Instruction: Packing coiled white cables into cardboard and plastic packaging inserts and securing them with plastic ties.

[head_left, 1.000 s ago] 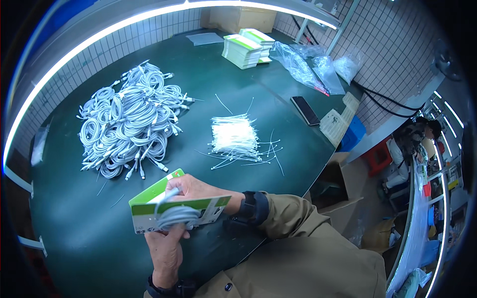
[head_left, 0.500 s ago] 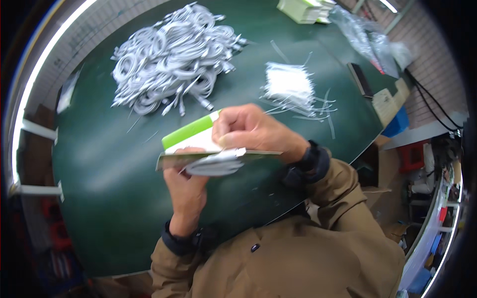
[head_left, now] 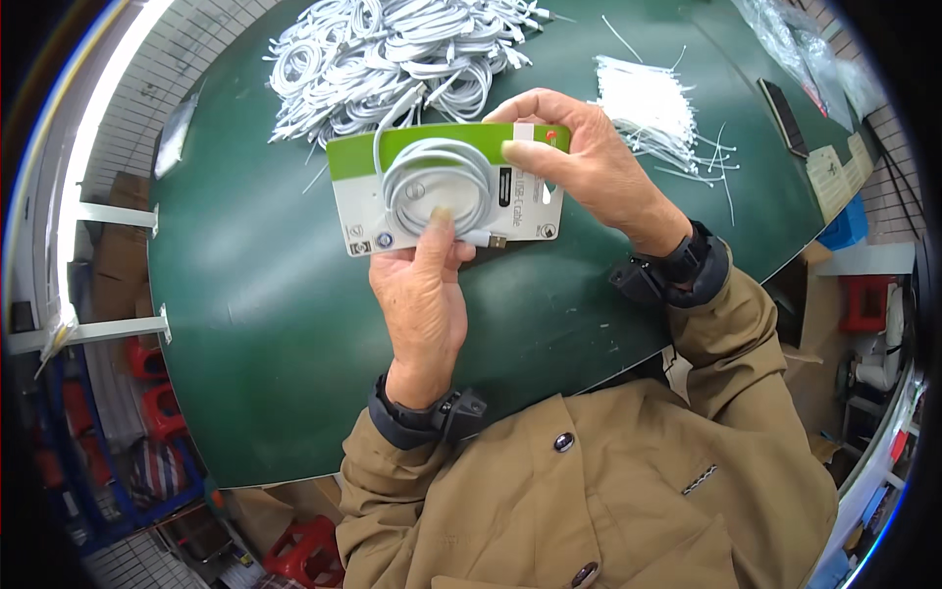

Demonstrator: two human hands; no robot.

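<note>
A green and white packaging card is held up over the table with its printed face showing. On it lies a coiled white USB cable, its metal plug pointing right along the lower edge. My left hand grips the lower edge, its thumb pressing inside the coil and its other fingers behind the card. At the upper right corner, my right hand pinches the card between thumb and fingers. A pile of coiled white cables lies just beyond.
White zip ties lie in a heap at the far right, a few scattered loose. A dark flat bar-shaped object, clear plastic bags and a piece of cardboard sit along the right side of the green table. Red stools stand below.
The card has turned from nearly edge-on to facing up, bringing the coil into view. My right hand has moved from the card's middle to its right end.
</note>
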